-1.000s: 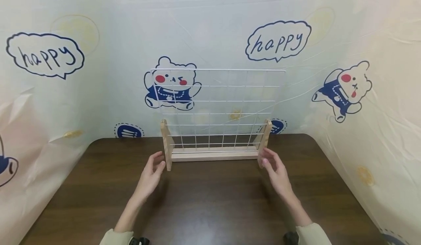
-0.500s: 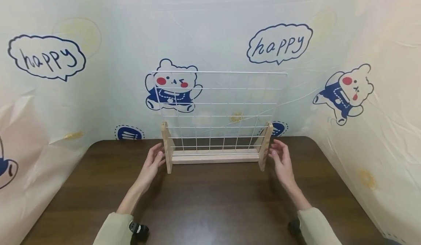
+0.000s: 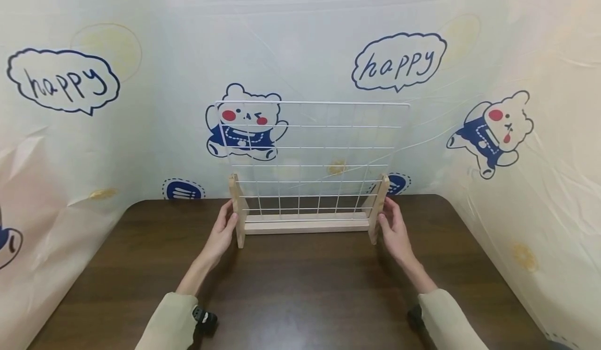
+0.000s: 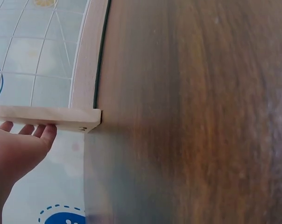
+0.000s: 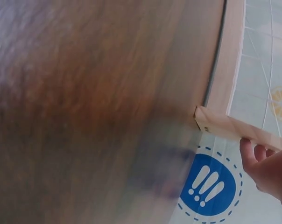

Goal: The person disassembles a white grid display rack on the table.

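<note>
A white wire grid rack (image 3: 319, 195) stands upright in a pale wooden base at the far side of the dark table. My left hand (image 3: 222, 235) holds the left wooden side panel (image 3: 239, 212). In the left wrist view, its fingers (image 4: 46, 133) lie along the panel's outer face, while the thumb shows at the opposite edge. My right hand (image 3: 396, 232) holds the right side panel (image 3: 378, 209) in the same way. The right wrist view shows its fingertips (image 5: 246, 145) against the outer face, with the thumb hidden there.
Wood-grain table (image 3: 300, 287) spreads in front of the rack. Behind and beside it hangs a pale curtain (image 3: 310, 37) printed with bears and speech bubbles. A small black device (image 3: 205, 321) sits at my left sleeve's cuff, and another (image 3: 415, 316) at the right.
My right hand moved from the front of the right panel out to its outer side, then in against it. My left hand closed in on the left panel. The rack stays in place.
</note>
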Available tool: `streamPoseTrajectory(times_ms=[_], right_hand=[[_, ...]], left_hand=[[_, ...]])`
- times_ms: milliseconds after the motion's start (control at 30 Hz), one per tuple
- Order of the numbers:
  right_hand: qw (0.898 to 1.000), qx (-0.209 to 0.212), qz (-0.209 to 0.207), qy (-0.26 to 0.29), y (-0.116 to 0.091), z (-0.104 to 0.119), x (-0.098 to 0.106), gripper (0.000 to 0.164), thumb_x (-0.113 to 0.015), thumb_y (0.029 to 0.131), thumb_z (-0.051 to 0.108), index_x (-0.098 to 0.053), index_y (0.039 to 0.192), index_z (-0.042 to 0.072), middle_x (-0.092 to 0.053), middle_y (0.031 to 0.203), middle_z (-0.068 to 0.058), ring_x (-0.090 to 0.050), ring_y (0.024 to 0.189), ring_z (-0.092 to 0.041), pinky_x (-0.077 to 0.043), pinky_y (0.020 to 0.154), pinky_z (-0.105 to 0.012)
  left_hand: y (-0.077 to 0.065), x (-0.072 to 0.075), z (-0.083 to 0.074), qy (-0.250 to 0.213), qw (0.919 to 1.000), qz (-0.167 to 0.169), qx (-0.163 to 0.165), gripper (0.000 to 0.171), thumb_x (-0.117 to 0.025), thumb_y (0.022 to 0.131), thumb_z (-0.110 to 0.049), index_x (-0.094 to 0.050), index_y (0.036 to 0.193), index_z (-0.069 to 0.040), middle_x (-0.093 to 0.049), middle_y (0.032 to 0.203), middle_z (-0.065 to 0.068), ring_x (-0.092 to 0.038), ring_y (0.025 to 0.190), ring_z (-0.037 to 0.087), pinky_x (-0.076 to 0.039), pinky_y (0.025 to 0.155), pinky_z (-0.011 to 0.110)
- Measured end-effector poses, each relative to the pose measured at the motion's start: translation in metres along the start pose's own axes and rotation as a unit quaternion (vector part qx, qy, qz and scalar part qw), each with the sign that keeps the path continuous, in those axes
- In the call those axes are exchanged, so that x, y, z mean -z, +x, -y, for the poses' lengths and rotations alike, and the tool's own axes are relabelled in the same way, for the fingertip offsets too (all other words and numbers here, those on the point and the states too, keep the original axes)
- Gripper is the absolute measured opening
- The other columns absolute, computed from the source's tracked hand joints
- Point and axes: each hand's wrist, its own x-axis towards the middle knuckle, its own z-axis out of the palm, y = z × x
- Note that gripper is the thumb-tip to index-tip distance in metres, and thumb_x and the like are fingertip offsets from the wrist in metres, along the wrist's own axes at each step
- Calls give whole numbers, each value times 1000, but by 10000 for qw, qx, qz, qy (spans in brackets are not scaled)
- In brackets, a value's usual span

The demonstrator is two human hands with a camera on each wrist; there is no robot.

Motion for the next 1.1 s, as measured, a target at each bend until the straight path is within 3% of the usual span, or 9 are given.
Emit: streamPoseTrajectory(times_ms=[200, 367, 467, 567, 700, 800, 900, 967, 1100], right_hand=[[9999, -104, -18, -31, 2, 1, 0, 44, -44, 101, -2, -31, 142, -5, -42, 136, -29, -44, 122, -39, -35, 92, -13], [9995, -184, 46, -269, 4, 3, 2, 44, -46, 100, 0, -31, 141, -5, -44, 133, -29, -47, 119, -40, -39, 94, -24], [9989, -231, 54, -414, 5, 4, 3, 42, -47, 100, 0, -32, 140, -5, -45, 131, -28, -49, 117, -39, -40, 96, -36], [9987, -272, 86, -431, 7, 4, 4, 42, -49, 99, 0, -34, 139, -6, -46, 130, -28, -49, 117, -39, -40, 98, -44], [9986, -285, 121, -425, 9, 1, 7, 43, -51, 98, -1, -35, 138, -8, -46, 130, -30, -50, 116, -41, -38, 99, -49], [9984, -272, 96, -486, 11, -1, 8, 43, -53, 97, -3, -37, 136, -7, -48, 128, -30, -51, 113, -42, -42, 96, -50], [9983, -145, 59, -553, 12, -2, 7, 42, -55, 94, -5, -39, 133, -7, -50, 124, -30, -55, 107, -42, -47, 89, -46], [9984, 1, 28, -573, 12, -4, 7, 41, -56, 93, -6, -41, 131, -7, -51, 121, -29, -56, 103, -40, -50, 85, -42], [9978, -5, 15, -669, 13, -5, 8, 41, -57, 92, -5, -43, 131, -5, -53, 120, -29, -58, 101, -41, -50, 85, -48]], left_hand=[[-4, -2, -2, -81, 9998, -203, -32, 44, -30, 107, -14, -21, 146, 2, -28, 145, 27, -30, 132, 37, -26, 107, 49], [-10, 1, 0, 33, 9995, -238, -217, 43, -33, 107, -20, -25, 141, 4, -34, 138, 26, -37, 126, 34, -36, 97, 21], [-9, 3, 1, 106, 9988, -242, -424, 41, -33, 107, -18, -26, 140, 6, -36, 135, 26, -39, 122, 32, -36, 91, 12], [-3, 3, 1, 125, 9983, -297, -492, 42, -28, 107, -17, -22, 141, 7, -34, 136, 28, -37, 123, 35, -35, 96, 19], [9, -2, -3, 11, 9987, -486, -161, 49, -15, 107, -30, -17, 145, 2, -25, 144, 28, -30, 133, 43, -28, 107, 47], [19, -6, -6, -155, 9970, -757, 68, 58, -5, 105, -40, -19, 146, -1, -26, 147, 26, -29, 134, 45, -26, 107, 57], [31, -10, -8, -411, 9934, -1070, -14, 64, -4, 104, -44, -30, 142, 1, -37, 142, 23, -38, 129, 38, -33, 103, 49], [38, -12, -7, -657, 9885, -1339, -246, 64, -9, 105, -43, -39, 138, 4, -49, 133, 23, -46, 121, 35, -38, 97, 41], [47, -16, -4, -879, 9780, -1724, -776, 59, -18, 107, -38, -49, 130, 8, -66, 109, 13, -57, 106, 34, -44, 86, 32]])
